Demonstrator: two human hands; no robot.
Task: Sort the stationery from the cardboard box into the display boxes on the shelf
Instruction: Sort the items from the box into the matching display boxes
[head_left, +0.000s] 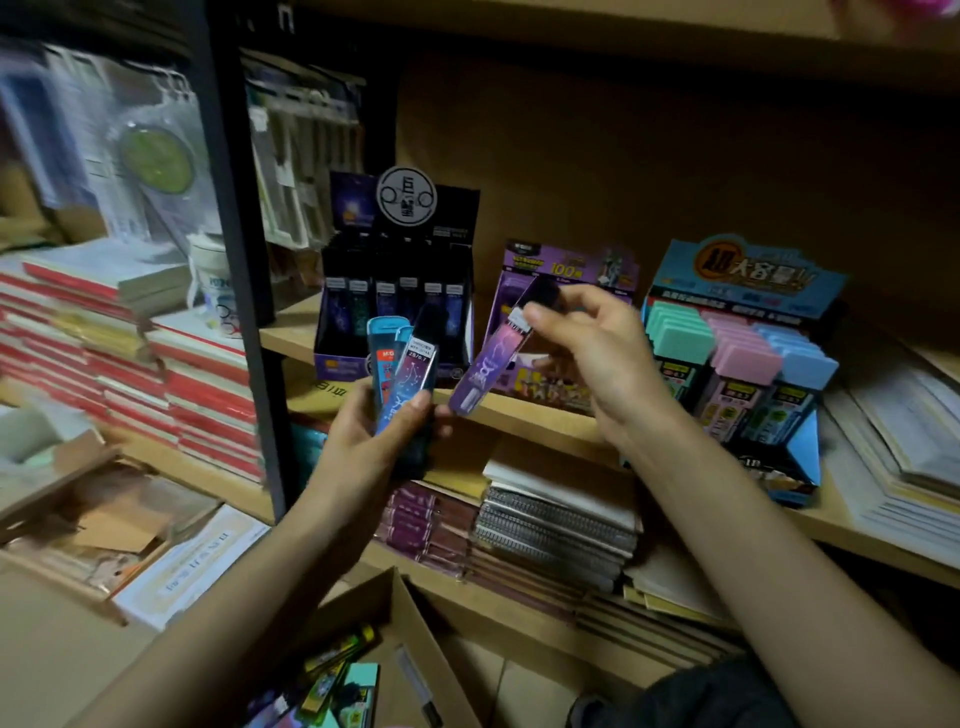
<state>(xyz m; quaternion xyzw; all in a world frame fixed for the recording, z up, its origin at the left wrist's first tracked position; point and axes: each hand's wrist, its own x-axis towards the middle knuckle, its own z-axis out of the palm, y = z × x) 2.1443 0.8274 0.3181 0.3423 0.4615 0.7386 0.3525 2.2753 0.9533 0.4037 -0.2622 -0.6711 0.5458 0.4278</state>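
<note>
Sorting stood partway done: the left hand (374, 447) gripped a fan of pencil-lead cases (402, 371) while the right hand (592, 353) pinched a purple case (485, 366) before the shelf's black display box (337, 366); loose stationery (337, 680) lay unsorted in the cardboard box (415, 621) below.

Left grip (384, 439) and right grip (587, 353) raised forward, both curled.
</note>
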